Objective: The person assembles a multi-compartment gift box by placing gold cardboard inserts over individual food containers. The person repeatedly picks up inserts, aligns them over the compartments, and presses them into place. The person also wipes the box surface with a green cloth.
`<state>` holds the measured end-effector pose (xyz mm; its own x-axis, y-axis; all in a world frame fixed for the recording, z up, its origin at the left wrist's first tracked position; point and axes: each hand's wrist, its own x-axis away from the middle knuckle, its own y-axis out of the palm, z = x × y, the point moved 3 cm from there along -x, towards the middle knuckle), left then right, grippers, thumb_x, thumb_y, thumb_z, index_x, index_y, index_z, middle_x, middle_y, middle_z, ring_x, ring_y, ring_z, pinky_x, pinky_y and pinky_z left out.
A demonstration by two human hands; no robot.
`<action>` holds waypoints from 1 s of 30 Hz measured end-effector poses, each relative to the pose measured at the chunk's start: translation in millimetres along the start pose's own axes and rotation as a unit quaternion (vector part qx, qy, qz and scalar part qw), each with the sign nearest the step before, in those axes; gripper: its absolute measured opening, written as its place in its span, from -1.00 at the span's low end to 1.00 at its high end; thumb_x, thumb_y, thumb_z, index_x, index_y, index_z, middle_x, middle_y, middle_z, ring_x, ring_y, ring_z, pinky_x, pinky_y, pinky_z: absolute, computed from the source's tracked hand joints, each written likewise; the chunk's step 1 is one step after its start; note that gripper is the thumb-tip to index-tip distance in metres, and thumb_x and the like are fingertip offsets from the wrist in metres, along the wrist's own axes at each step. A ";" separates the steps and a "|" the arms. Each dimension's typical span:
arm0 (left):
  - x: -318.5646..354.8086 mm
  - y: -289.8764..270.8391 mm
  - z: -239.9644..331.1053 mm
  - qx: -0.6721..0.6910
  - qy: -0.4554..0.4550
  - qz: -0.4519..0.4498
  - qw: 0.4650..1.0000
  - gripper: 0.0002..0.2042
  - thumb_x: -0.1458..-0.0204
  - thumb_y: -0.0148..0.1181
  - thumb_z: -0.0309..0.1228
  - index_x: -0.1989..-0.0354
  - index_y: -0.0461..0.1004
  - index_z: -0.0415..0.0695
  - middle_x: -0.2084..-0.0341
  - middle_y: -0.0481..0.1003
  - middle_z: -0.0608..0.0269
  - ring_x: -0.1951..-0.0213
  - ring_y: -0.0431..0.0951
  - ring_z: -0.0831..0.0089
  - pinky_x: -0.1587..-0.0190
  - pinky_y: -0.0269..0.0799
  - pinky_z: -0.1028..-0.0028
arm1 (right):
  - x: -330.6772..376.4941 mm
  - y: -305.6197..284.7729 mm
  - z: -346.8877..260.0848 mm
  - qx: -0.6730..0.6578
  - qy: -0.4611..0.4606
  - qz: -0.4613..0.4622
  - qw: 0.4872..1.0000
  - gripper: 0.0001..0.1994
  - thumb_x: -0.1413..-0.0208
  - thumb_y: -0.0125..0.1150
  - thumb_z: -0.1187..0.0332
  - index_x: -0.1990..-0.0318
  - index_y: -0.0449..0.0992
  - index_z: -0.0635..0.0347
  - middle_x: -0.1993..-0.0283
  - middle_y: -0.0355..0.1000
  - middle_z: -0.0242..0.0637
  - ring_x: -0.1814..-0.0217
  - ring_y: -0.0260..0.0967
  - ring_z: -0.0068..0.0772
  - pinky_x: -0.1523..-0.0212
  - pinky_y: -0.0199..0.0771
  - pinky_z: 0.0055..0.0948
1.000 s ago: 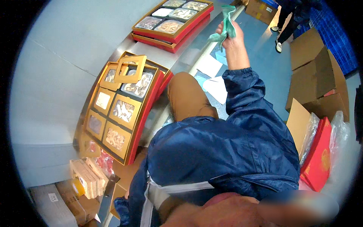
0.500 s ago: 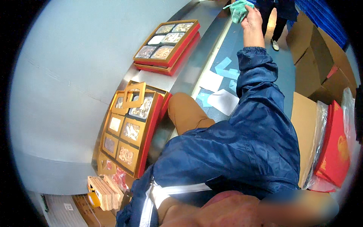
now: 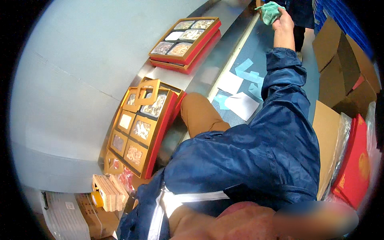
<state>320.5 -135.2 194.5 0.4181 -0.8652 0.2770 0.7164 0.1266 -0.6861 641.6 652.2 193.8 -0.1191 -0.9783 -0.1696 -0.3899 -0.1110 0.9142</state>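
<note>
Stretched far ahead at the top of the head view, my right hand (image 3: 283, 25) is closed on a crumpled light green cloth (image 3: 269, 13). A dark blue sleeve (image 3: 285, 76), pushed up at the wrist, covers that arm. My left hand is not in view. Left of the arm, on a metal table (image 3: 172, 80), lies a gold and red gift box (image 3: 138, 130) with windowed compartments of dried food. One loose gold window frame (image 3: 148, 92) rests tilted on its far end. Farther along sits a stack of similar boxes (image 3: 186, 38), the top one uncovered.
A person in dark clothes (image 3: 300, 14) stands beyond my hand. Paper sheets (image 3: 242, 105) and blue strips lie on the floor by the table edge. Cardboard boxes (image 3: 330, 52) and red packaging (image 3: 352, 164) stand at right. Small wooden pieces (image 3: 108, 192) and yellow tape (image 3: 97, 199) are near left.
My right hand with the cloth has shifted slightly right in the view. The far boxes and floor papers also appear farther right. The other person's legs are now more hidden behind my arm.
</note>
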 end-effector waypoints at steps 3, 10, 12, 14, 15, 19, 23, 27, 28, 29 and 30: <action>5.1 1.4 -2.4 -0.004 -0.017 0.006 1.000 -0.77 -0.12 0.09 -0.43 0.12 0.58 -0.22 0.33 0.61 0.07 0.26 0.61 0.10 0.19 0.54 0.19 | 15.8 20.9 26.0 0.006 -0.005 0.018 1.000 -0.73 -0.25 0.13 0.55 -0.08 0.38 0.46 -0.05 0.47 -0.03 -0.06 0.52 -0.02 -0.13 0.58 0.03; 3.1 1.1 -10.2 -0.017 0.001 0.013 1.000 -0.77 -0.12 0.09 -0.42 0.13 0.58 -0.23 0.34 0.61 0.05 0.26 0.61 0.07 0.19 0.54 0.17 | -67.8 -1.2 2.4 0.014 0.025 -0.088 0.996 -0.77 -0.28 0.11 0.47 -0.04 0.42 0.36 -0.04 0.49 -0.12 -0.09 0.49 -0.05 -0.18 0.54 -0.05; 4.7 3.7 -14.2 -0.020 0.008 0.019 1.000 -0.77 -0.12 0.09 -0.41 0.13 0.58 -0.23 0.34 0.61 0.04 0.26 0.61 0.06 0.19 0.54 0.17 | -89.0 4.9 19.4 0.060 0.061 -0.116 0.990 -0.78 -0.29 0.08 0.46 -0.04 0.42 0.32 -0.06 0.48 -0.13 -0.11 0.47 -0.04 -0.19 0.53 -0.07; 10.1 5.3 -15.4 -0.024 0.007 0.029 0.999 -0.77 -0.12 0.09 -0.41 0.14 0.58 -0.23 0.34 0.61 0.04 0.26 0.61 0.05 0.20 0.54 0.16 | -84.1 2.5 40.5 0.085 0.082 -0.107 0.987 -0.77 -0.30 0.06 0.46 -0.05 0.42 0.34 -0.06 0.48 -0.12 -0.11 0.47 -0.04 -0.16 0.53 -0.08; 9.8 6.4 -16.6 -0.022 0.010 0.028 0.999 -0.77 -0.12 0.09 -0.41 0.14 0.58 -0.23 0.34 0.61 0.03 0.26 0.61 0.04 0.20 0.54 0.16 | -82.7 -0.9 42.3 0.100 0.088 -0.101 0.986 -0.77 -0.31 0.05 0.46 -0.06 0.41 0.35 -0.06 0.48 -0.11 -0.11 0.46 -0.04 -0.15 0.54 -0.09; 4.9 9.5 -15.8 -0.014 0.028 0.044 0.999 -0.77 -0.12 0.09 -0.40 0.14 0.58 -0.23 0.35 0.61 0.02 0.26 0.61 0.03 0.20 0.54 0.15 | -80.7 -2.3 31.2 0.149 0.062 -0.081 0.984 -0.75 -0.32 0.01 0.47 -0.08 0.40 0.38 -0.07 0.47 -0.08 -0.11 0.45 -0.05 -0.11 0.55 -0.11; 5.9 10.3 -21.9 -0.010 0.034 0.045 0.998 -0.77 -0.12 0.09 -0.40 0.15 0.58 -0.23 0.35 0.61 0.01 0.27 0.61 0.01 0.20 0.54 0.15 | -73.1 -7.8 17.4 0.179 0.013 -0.064 0.982 -0.73 -0.34 -0.03 0.47 -0.11 0.39 0.41 -0.08 0.46 -0.05 -0.11 0.44 -0.06 -0.07 0.56 -0.13; 13.3 -0.5 -33.2 -0.028 0.060 0.047 0.997 -0.77 -0.12 0.09 -0.39 0.16 0.58 -0.23 0.35 0.61 -0.01 0.27 0.61 -0.01 0.20 0.54 0.14 | -60.2 -4.6 19.1 0.181 -0.042 -0.049 0.981 -0.71 -0.36 -0.08 0.47 -0.13 0.38 0.44 -0.08 0.45 -0.02 -0.12 0.42 -0.07 -0.03 0.57 -0.15; 15.0 -3.5 -38.7 -0.042 0.067 0.049 0.996 -0.77 -0.12 0.09 -0.39 0.16 0.58 -0.23 0.35 0.61 -0.01 0.27 0.61 -0.01 0.20 0.54 0.14 | -55.2 -1.6 25.5 0.171 -0.044 -0.049 0.983 -0.70 -0.36 -0.09 0.47 -0.14 0.38 0.44 -0.08 0.45 -0.02 -0.12 0.42 -0.07 -0.02 0.57 -0.15; 16.5 -5.9 -46.0 -0.058 0.062 0.047 0.995 -0.77 -0.12 0.09 -0.39 0.16 0.58 -0.23 0.35 0.61 -0.01 0.27 0.61 -0.02 0.20 0.54 0.13 | -55.0 6.3 41.0 0.138 -0.003 -0.011 0.990 -0.70 -0.35 -0.08 0.47 -0.14 0.38 0.44 -0.09 0.45 -0.01 -0.11 0.43 -0.04 0.00 0.58 -0.14; 18.0 -10.8 -54.3 -0.069 0.063 0.051 0.994 -0.77 -0.12 0.09 -0.39 0.16 0.58 -0.23 0.35 0.61 -0.01 0.27 0.61 -0.02 0.20 0.54 0.13 | -53.9 21.3 71.4 0.238 0.027 -0.070 0.968 -0.70 -0.35 -0.05 0.40 -0.12 0.42 0.38 -0.11 0.47 -0.02 -0.07 0.46 -0.10 0.03 0.57 -0.24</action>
<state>290.0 -178.5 170.3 0.4039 -0.9068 0.1208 0.5870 0.1557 -0.7945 574.5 715.1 196.1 0.0081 -0.9689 -0.2473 -0.7775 -0.1616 0.6078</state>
